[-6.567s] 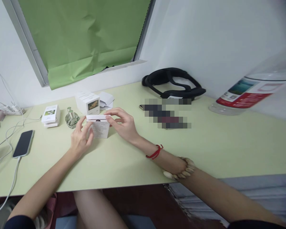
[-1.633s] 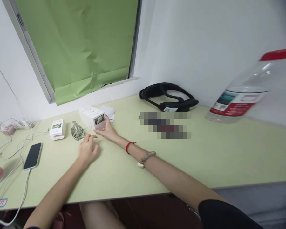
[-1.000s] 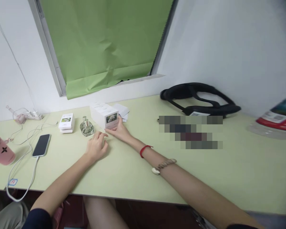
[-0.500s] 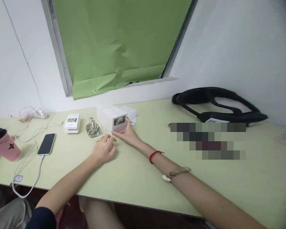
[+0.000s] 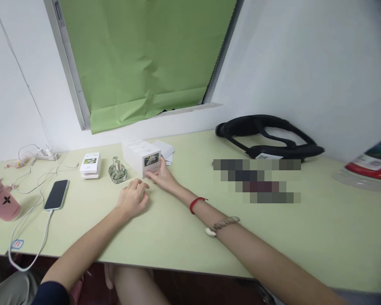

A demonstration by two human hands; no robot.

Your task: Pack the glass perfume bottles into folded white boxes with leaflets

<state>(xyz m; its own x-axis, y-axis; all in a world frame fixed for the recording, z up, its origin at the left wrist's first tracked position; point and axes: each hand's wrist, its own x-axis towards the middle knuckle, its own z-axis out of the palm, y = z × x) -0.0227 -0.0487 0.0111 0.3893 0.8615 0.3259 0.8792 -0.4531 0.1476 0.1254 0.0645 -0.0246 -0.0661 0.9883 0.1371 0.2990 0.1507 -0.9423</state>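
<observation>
My right hand [image 5: 162,178] grips the near end of a row of white boxes [image 5: 136,159], thumb at the near lower corner and fingers along the right side. The end box bears a picture of white flowers. Just left of it, my left hand [image 5: 133,198] rests on the table with loosely bent fingers and nothing in them. Two glass perfume bottles [image 5: 117,173] with shiny caps stand close together to the left of the row. Farther left are small white cartons [image 5: 90,165], one on another, the top one with a flower picture.
A phone [image 5: 56,195] on a white cable and a pink cup [image 5: 3,202] with a black lid are at the left. White papers [image 5: 165,150] lie behind the boxes. A black strapped headset-like object [image 5: 273,150] and a colourful plastic packet [image 5: 373,165] are at the right.
The view has turned slightly right, so the scene sits farther left and more of the plastic packet shows. Both hands keep nearly the same places by the boxes.
</observation>
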